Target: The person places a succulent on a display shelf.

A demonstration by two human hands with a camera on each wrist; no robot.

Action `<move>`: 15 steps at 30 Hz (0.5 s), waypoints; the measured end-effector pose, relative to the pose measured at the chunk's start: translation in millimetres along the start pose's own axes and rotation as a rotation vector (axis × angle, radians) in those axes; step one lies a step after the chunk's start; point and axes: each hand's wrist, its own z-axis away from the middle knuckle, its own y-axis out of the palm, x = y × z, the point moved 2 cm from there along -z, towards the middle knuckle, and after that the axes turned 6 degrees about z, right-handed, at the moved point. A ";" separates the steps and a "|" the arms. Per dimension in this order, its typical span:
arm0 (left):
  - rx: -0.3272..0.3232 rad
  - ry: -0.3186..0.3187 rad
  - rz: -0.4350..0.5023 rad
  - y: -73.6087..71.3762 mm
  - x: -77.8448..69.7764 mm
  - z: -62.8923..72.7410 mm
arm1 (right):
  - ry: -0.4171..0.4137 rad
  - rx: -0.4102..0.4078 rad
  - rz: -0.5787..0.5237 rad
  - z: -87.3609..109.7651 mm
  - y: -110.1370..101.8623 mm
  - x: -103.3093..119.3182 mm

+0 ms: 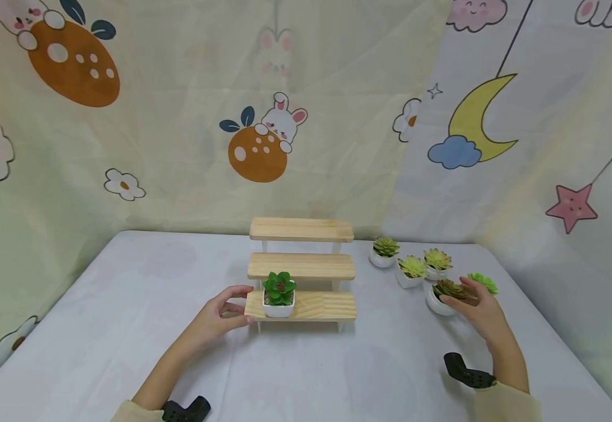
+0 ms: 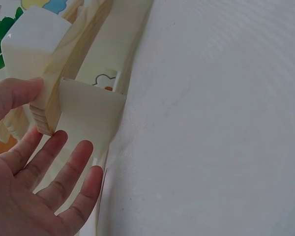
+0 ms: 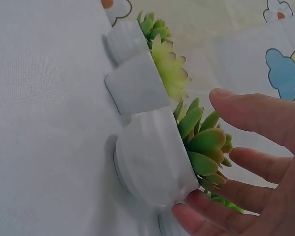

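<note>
- Head: shows left hand (image 1: 213,318) pinching lowest shelf (image 1: 324,306) of wooden stand (image 1: 302,266), beside green succulent (image 1: 279,292); right hand (image 1: 481,308) wide around brownish succulent (image 1: 446,288) on counter (image 1: 380,363).
- Left wrist: shows thumb (image 2: 17,93) on shelf end, fingers (image 2: 73,169) splayed.
- Right wrist: shows fingertips (image 3: 187,216) at white pot (image 3: 155,157), contact unclear.

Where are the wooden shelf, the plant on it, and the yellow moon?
Wooden shelf (image 1: 308,266): head view, middle board.
Plant (image 1: 279,286) on the shelf: head view, leaves.
Yellow moon (image 1: 466,118): head view, thick middle.

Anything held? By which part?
Left hand: three-tier pale wooden stand, by bottom shelf's left end. Right hand: around brownish-green succulent in round white pot, thumb clear, no grip.
</note>
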 end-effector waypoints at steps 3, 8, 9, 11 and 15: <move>-0.002 -0.002 -0.010 -0.5 0.1 0.1 | 0.000 0.029 0.018 0.6 -0.1 0.3; 0.001 0.003 -0.010 -0.8 -0.2 -0.1 | 0.008 0.103 0.035 -1.4 2.7 0.9; 0.001 0.004 -0.010 -0.8 -0.2 0.0 | 0.009 0.112 0.034 -2.1 4.0 0.7; 0.002 0.006 -0.011 -0.8 -0.1 0.1 | 0.005 0.125 0.037 -3.6 6.6 -0.1; 0.006 0.008 -0.015 0.0 -0.3 0.3 | 0.001 0.135 0.049 -6.8 11.8 -5.6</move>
